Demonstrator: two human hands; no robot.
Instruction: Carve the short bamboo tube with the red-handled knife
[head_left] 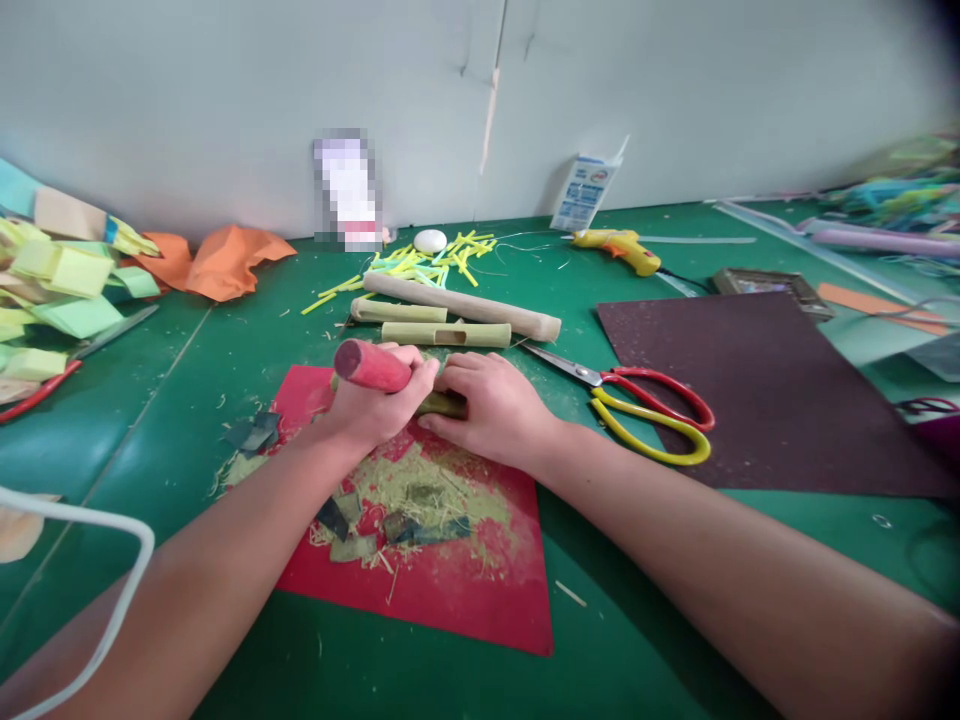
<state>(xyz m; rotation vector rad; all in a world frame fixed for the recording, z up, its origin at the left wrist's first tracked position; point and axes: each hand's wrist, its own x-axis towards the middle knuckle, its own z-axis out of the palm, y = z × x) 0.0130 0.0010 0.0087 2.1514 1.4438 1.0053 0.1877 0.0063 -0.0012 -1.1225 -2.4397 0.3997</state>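
Note:
My left hand [367, 408] is closed round a thick red cylindrical handle [373, 367]; the tool's working end is hidden by the hand. Against the mat, my right hand [491, 408] grips a short green bamboo tube [442, 403], its fingers close beside the left ones. Both hands are over a red mat [487, 610] strewn with pale shavings [427, 488] and dark, flat scraps [337, 518]. Just beyond lie a bamboo tube with a cut slot [480, 335], another short tube [397, 312] and a longer pale stick [465, 304].
Red-and-yellow scissors [600, 380] lie right of the hands, partly on a dark sheet [750, 400]. Behind are a yellow glue gun [619, 245], yellow strips [457, 262] and a small box [589, 192]. Orange paper [236, 262] and folded paper pieces [75, 280] lie left.

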